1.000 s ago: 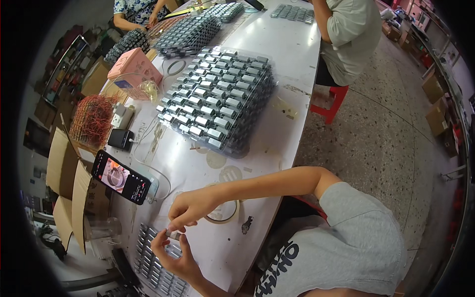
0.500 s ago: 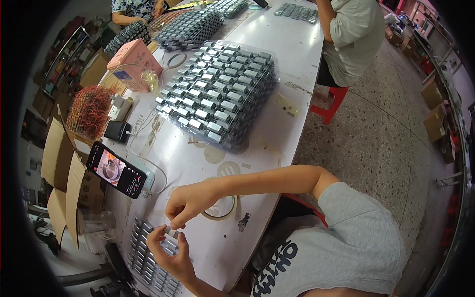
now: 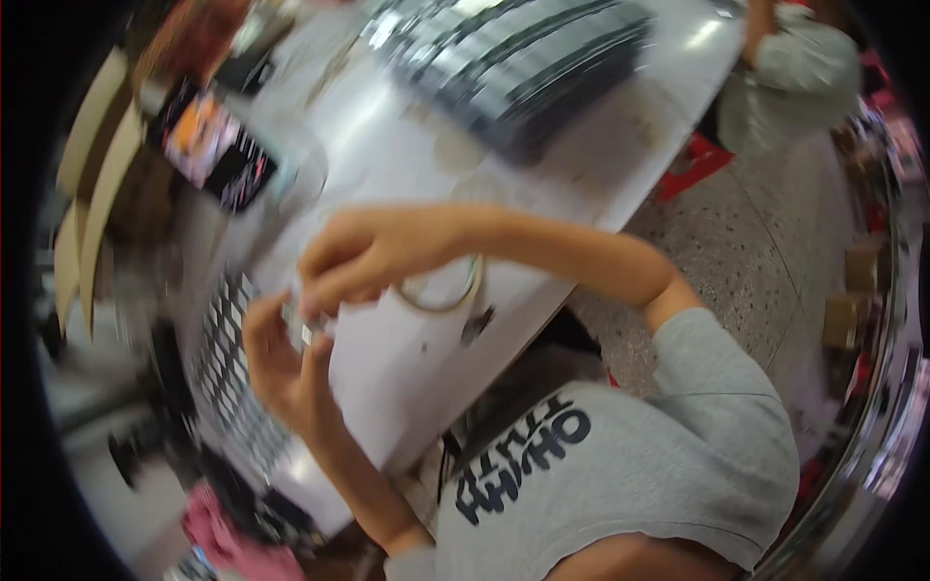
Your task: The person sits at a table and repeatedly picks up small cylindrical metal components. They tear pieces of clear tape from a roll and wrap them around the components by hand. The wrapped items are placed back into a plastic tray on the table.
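Over the white table (image 3: 383, 387), both my hands meet above a tray of small silvery metal parts (image 3: 225, 339). My left hand (image 3: 283, 373) curls its thumb and fingers around a small silvery part (image 3: 308, 335), whose exact kind is blurred. From above, my right hand (image 3: 360, 257) comes in with bent fingers pinched together against the same part's upper end. What sits between the right fingertips is smeared and partly hidden. A roll of tape (image 3: 438, 307) lies beneath my right wrist, with a small dark piece (image 3: 476, 327) beside it.
A tall stack of filled clear trays (image 3: 513, 92) stands farther up the table. A lit phone (image 3: 215, 147) leans at the left, near an open cardboard box (image 3: 89, 194). Another person (image 3: 794, 92) sits at far right by a red stool (image 3: 693, 167). Pink cloth (image 3: 218, 533) lies lower left.
The whole view has swung and blurred, shifting the table, phone and tray stack upward in the picture. My hands stay close together around the small part.
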`<state>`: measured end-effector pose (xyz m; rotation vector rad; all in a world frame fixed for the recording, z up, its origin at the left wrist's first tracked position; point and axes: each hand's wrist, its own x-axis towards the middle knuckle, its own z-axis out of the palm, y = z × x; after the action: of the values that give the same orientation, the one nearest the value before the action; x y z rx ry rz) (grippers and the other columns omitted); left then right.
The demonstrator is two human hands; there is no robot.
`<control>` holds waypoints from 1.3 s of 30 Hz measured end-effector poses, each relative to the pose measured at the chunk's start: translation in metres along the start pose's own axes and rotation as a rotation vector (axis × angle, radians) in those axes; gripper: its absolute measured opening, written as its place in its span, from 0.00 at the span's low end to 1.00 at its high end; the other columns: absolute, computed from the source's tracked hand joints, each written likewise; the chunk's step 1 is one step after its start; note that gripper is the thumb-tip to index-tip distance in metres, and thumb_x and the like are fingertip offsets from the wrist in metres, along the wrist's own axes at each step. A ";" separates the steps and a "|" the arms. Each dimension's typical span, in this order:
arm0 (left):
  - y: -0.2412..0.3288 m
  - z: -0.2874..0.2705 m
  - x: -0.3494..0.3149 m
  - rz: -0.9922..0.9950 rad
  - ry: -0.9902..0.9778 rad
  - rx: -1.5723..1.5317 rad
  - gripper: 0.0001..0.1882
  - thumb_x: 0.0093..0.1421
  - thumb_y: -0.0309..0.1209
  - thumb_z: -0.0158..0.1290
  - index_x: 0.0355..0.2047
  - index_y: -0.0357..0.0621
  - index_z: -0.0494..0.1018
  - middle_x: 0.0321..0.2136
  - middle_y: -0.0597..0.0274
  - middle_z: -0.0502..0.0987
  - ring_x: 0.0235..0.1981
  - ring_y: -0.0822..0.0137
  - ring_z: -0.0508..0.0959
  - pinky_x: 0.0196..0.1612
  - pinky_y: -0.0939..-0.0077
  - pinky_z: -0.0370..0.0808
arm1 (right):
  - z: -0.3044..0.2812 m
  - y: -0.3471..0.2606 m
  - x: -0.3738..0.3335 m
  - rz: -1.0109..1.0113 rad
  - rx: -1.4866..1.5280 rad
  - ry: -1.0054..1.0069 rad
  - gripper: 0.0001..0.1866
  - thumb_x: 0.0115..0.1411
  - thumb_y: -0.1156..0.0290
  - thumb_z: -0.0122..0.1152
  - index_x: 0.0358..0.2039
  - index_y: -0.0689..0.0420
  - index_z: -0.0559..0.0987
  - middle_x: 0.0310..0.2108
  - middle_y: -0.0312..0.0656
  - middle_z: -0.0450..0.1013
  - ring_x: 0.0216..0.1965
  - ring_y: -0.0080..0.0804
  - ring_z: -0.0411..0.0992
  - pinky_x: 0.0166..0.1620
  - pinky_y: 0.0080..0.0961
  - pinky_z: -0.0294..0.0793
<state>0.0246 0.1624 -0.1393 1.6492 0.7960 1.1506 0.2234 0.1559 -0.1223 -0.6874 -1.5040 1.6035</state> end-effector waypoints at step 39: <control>0.015 0.002 0.010 0.368 -0.145 -0.079 0.31 0.33 0.27 0.68 0.40 0.39 0.68 0.35 0.57 0.71 0.37 0.65 0.72 0.40 0.75 0.68 | 0.011 -0.028 -0.012 -0.103 -0.179 0.020 0.07 0.52 0.72 0.59 0.21 0.60 0.73 0.18 0.30 0.65 0.23 0.15 0.60 0.27 0.14 0.57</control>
<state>0.0295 0.1654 -0.1224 1.8354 0.3579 1.2765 0.2263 0.1387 -0.0947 -0.7098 -1.6554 1.3928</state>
